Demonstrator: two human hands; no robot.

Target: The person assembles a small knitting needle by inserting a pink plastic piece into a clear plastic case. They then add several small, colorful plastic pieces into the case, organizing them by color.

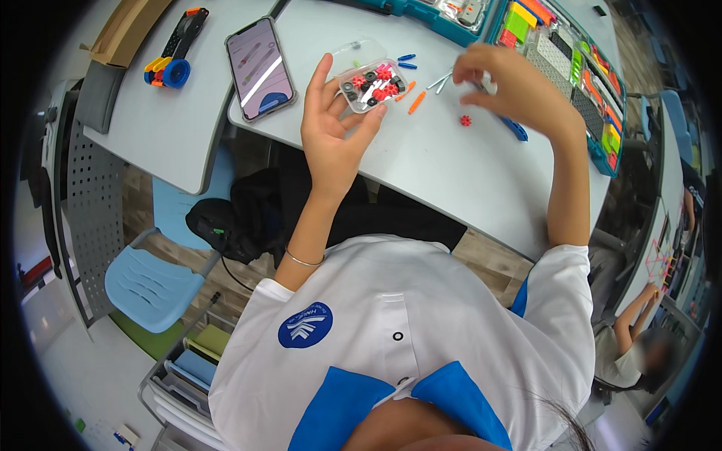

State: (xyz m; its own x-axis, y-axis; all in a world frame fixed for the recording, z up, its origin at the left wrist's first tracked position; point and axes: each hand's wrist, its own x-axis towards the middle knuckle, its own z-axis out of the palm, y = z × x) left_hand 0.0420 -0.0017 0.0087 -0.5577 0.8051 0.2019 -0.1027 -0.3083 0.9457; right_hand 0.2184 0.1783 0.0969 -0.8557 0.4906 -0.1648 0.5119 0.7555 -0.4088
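My left hand (pixel 335 128) holds a small clear plastic box (pixel 353 105) at its side, with the thumb at the near corner and the fingers along its left. Inside lie red gears (pixel 385 92), black rings and pale pins; the clear lid (pixel 359 51) is folded back. My right hand (pixel 523 90) hovers over the table with curled fingers, thumb and index apart, and I see nothing gripped. Below its fingertips lies a loose red gear (pixel 465 120). A blue curved piece (pixel 515 129) is partly under this hand. Grey rods (pixel 442 81) lie beside its fingers.
Orange pins (pixel 417 102) and blue pins (pixel 407 62) lie right of the box. A phone (pixel 259 68) and a small wheeled model (pixel 177 56) are to the left. Teal-edged trays of building parts (pixel 553 64) stand at the back right. Another person sits far right.
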